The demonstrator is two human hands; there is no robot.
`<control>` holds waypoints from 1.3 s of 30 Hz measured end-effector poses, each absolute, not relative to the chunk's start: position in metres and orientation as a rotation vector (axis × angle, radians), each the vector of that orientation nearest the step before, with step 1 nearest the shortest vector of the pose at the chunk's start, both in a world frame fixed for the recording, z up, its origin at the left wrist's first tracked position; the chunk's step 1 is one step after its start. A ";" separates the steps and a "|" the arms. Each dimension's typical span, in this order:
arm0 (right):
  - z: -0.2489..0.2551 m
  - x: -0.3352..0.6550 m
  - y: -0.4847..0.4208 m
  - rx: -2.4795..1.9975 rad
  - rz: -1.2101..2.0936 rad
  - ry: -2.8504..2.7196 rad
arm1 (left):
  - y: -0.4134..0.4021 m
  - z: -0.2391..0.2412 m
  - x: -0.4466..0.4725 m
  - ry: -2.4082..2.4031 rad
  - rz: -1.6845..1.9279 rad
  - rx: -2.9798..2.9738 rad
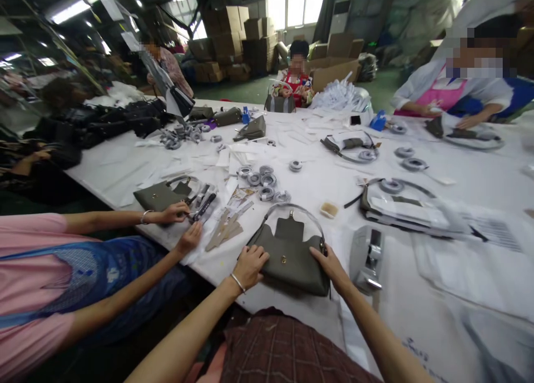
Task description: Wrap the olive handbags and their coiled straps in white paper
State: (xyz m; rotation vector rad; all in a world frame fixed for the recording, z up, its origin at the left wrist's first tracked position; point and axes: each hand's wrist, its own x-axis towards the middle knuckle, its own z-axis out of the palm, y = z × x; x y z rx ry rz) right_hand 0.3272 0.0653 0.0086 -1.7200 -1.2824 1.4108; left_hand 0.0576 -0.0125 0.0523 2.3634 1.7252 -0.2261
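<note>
A dark olive handbag [292,260] lies on the white table in front of me, its flap raised and its strap arched behind it. A small gold clasp shows on its front. At the bag's left side my left hand [250,265] grips the edge with curled fingers, a bracelet on the wrist. My right hand [330,265] holds the opposite side, thumb on the front and the other fingers partly hidden behind. Just right of that hand stands a grey tape dispenser [367,259].
Coiled grey straps [265,178], flat tan strips [225,230] and a small yellowish dish [329,209] lie beyond the bag. To the left, a co-worker's hands work by another handbag [152,197]. A wrapped bag [400,205] sits at the right; people work across the table [287,141].
</note>
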 end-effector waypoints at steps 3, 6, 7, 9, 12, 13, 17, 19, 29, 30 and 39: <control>0.013 0.306 0.064 -1.713 0.965 -1.669 | -0.025 0.045 0.049 1.814 -0.046 2.360; 0.020 0.281 0.055 -1.536 0.757 -2.061 | -0.023 0.034 0.047 1.772 0.060 2.431; 0.022 0.273 0.053 -1.493 0.763 -2.171 | -0.020 0.031 0.047 1.739 0.060 2.446; 0.026 0.258 0.054 -1.492 0.810 -2.336 | -0.012 0.024 0.048 1.670 0.024 2.453; 0.030 0.241 0.065 -1.569 0.902 -2.509 | -0.005 0.016 0.045 1.574 -0.042 2.458; 0.031 0.237 0.070 -1.558 0.939 -2.566 | -0.003 0.013 0.043 1.550 -0.050 2.465; 0.035 0.228 0.093 -1.392 1.070 -2.763 | -0.002 0.005 0.030 1.460 0.014 2.500; 0.038 0.226 0.103 -1.303 1.130 -2.854 | -0.001 0.001 0.022 1.387 0.088 2.532; 0.034 0.214 0.104 -0.539 0.708 -3.311 | 0.027 -0.035 -0.026 1.080 0.343 2.675; 0.031 0.213 0.102 -0.463 0.617 -3.325 | 0.028 -0.035 -0.028 1.066 0.308 2.660; 0.029 0.233 0.057 -1.002 0.405 -2.677 | 0.022 -0.002 0.004 1.238 -0.032 2.427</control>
